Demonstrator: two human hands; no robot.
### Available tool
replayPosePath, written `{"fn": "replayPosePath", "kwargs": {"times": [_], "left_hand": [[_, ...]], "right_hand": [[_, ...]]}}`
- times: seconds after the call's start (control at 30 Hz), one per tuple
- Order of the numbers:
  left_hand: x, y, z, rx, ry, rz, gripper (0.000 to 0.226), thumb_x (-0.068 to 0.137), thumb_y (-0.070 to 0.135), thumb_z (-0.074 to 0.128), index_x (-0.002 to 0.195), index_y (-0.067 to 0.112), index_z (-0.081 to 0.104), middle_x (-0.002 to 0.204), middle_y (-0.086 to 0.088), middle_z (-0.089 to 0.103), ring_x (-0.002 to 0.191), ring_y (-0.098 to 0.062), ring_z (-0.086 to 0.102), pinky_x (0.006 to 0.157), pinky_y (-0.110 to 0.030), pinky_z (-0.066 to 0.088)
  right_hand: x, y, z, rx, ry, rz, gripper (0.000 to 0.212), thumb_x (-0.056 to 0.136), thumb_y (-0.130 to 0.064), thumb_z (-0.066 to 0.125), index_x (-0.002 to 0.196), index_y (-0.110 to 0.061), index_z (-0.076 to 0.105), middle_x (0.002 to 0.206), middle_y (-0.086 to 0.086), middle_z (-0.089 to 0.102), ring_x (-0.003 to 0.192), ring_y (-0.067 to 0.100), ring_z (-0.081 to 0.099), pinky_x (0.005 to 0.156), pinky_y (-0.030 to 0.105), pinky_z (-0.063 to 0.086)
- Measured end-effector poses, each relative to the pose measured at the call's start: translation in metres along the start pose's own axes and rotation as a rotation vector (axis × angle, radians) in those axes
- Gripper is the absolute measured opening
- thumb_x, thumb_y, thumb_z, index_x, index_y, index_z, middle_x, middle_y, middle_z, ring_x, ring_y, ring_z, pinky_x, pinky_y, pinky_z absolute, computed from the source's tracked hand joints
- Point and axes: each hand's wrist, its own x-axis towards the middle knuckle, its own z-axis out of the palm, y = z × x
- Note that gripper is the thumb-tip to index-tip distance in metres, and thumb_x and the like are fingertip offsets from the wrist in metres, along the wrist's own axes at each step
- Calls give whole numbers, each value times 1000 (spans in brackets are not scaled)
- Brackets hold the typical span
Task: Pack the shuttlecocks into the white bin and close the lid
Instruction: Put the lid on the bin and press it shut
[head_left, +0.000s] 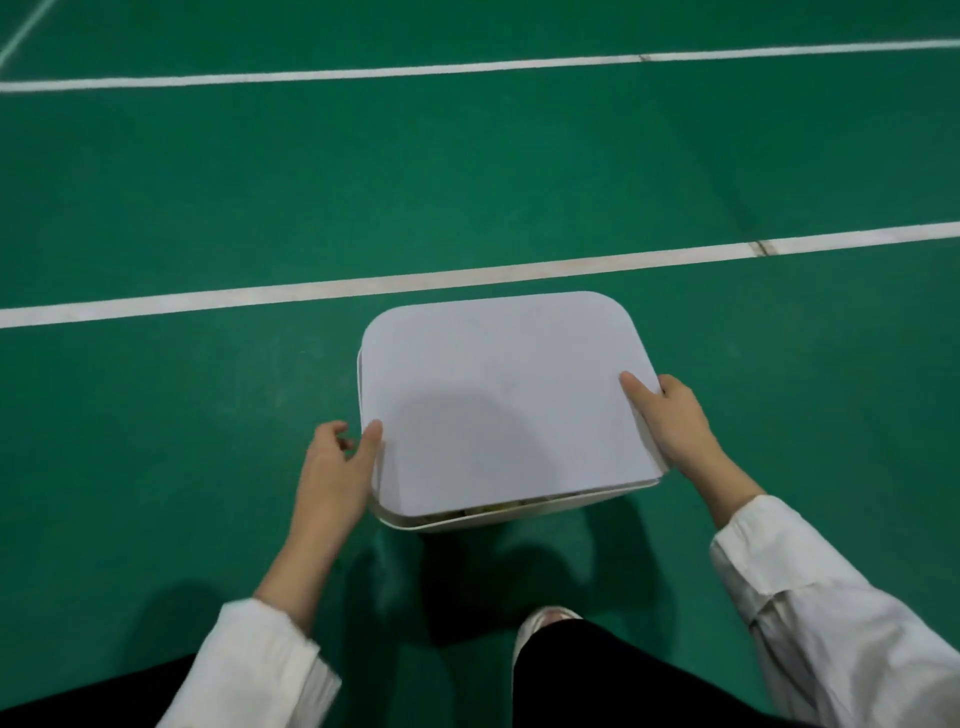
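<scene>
The lid (498, 395) lies over the white bin (519, 512) at lower centre of the frame, not yet seated — a gap at the near edge shows yellowish shuttlecocks (498, 505) inside. The right hand (670, 421) pinches the lid's right edge, thumb on top; the left hand (337, 467) steadies the left corner with its thumb, fingers loosely curled. Best to square the corners, then press evenly down — around it, the green court floor (208, 208).

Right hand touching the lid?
Touching. Head view shows the right hand gripping the lid's right edge, thumb lying on top.
</scene>
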Motion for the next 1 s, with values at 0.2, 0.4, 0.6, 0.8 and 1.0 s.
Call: {"fn": "replayPosePath", "kwargs": {"times": [0.2,0.4,0.6,0.8,1.0], "left_hand": [[6,4,27,-89,6,-34,35,97,34,35,119,10,49,104,-1,54,92,-22,51,77,-32,38],[2,0,25,-89,85,-9,31,98,22,32,94,5,58,90,-9,59,81,-24,51,68,-30,37],[-3,6,21,-109,97,34,30,96,24,36,85,4,56,79,-8,60,70,-23,51,59,-31,36],[-13,3,14,-106,126,123,15,90,19,50,91,11,62,78,1,63,63,-7,52,51,-21,36],[-13,-15,17,-139,88,93,28,88,17,56,115,12,60,100,5,65,88,-12,60,67,-18,40]], "right_hand": [[2,1,1,-4,31,-45,39,89,-43,54,102,-7,58,97,7,65,82,26,61,70,32,46],[-3,-1,-3,-15,44,-62,37,89,-42,54,96,-6,58,91,7,64,79,27,61,67,32,45],[-5,-11,-9,-50,59,-85,37,90,-41,53,93,-5,59,87,8,63,72,25,57,56,25,42],[-5,-5,-2,-38,67,-40,60,90,-53,46,94,6,56,87,13,61,70,25,52,59,29,39],[-10,1,7,-15,98,-69,39,95,-41,43,85,-4,51,76,2,53,62,17,47,52,27,34]]}}
